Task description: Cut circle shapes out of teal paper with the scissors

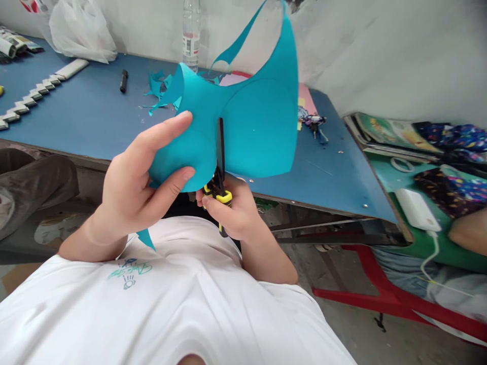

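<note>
My left hand (142, 175) pinches the lower left part of a large teal paper sheet (253, 121), thumb on the front and forefinger along its top edge. The sheet is held up in front of my chest and has curved cut edges and a long strip curling upward. My right hand (232, 208) is closed around the yellow-and-black handles of scissors (219, 167), whose dark blades point up into the sheet from its lower edge. A small teal scrap lies on my white shirt.
A blue table (91, 116) carries teal paper scraps (162, 88), a black marker (123, 80), a clear bottle (190, 33), a white plastic bag (81, 30), folded paper pieces (36, 94) and keys (312, 121). At the right, a green surface holds books (391, 133) and a white charger (417, 209).
</note>
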The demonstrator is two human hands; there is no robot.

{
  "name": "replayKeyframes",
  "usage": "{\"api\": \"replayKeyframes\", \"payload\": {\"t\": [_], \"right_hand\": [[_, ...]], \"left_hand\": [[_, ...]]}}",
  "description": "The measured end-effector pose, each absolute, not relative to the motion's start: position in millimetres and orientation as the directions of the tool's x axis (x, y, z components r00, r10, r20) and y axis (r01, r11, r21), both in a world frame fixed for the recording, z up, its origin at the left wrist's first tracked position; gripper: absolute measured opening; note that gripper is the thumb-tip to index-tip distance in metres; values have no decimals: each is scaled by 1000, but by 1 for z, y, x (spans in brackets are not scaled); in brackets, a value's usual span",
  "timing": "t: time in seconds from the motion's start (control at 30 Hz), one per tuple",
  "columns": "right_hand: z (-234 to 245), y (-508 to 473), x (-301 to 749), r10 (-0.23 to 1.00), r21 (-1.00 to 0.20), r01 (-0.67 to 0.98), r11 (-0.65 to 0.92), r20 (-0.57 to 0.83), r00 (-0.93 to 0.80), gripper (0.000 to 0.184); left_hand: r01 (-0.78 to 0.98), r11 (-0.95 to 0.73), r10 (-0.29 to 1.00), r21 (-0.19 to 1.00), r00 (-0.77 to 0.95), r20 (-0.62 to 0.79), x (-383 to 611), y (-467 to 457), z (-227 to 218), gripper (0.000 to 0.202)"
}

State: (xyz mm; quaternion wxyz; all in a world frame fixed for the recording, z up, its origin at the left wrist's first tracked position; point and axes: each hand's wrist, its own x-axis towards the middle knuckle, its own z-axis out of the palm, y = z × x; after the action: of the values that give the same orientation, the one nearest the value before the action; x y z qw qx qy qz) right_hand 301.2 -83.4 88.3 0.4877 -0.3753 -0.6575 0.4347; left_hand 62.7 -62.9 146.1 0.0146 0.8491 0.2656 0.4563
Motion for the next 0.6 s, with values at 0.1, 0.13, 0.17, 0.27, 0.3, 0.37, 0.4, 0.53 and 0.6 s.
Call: {"api": "replayKeyframes", "payload": {"t": [0.1,0.13,0.17,0.27,0.3,0.37,0.4,0.53,0.6], "right_hand": [[88,-83,302,918,-939,71,335,309,-250,16],[88,-83,302,919,-940,73,332,305,-251,16],[88,-83,302,920,-941,73,329,302,-249,17],[88,-84,302,925,-946,72,317,291,-245,18],[87,-84,303,926,-947,74,312,286,-248,19],[87,-84,303,925,-949,77,306,277,-259,20],[87,-83,303,925,-949,76,305,276,-263,20],[85,-82,304,924,-950,55,307,284,-258,19],[84,-82,304,926,-953,45,298,277,-258,20]], "left_hand": [[414,-876,429,247,435,792,61,-44,137,66],[306,-947,226,100,410,884,61,-38,133,68],[240,-971,78,-17,379,922,61,-34,132,74],[399,-893,387,211,439,811,61,-41,135,66],[397,-890,398,224,438,806,61,-47,138,64],[372,-902,379,219,441,813,60,-56,143,64],[378,-896,399,234,449,800,60,-57,144,65],[310,-946,225,91,429,875,58,-37,134,73],[279,-960,106,-9,395,912,58,-24,128,74]]}}
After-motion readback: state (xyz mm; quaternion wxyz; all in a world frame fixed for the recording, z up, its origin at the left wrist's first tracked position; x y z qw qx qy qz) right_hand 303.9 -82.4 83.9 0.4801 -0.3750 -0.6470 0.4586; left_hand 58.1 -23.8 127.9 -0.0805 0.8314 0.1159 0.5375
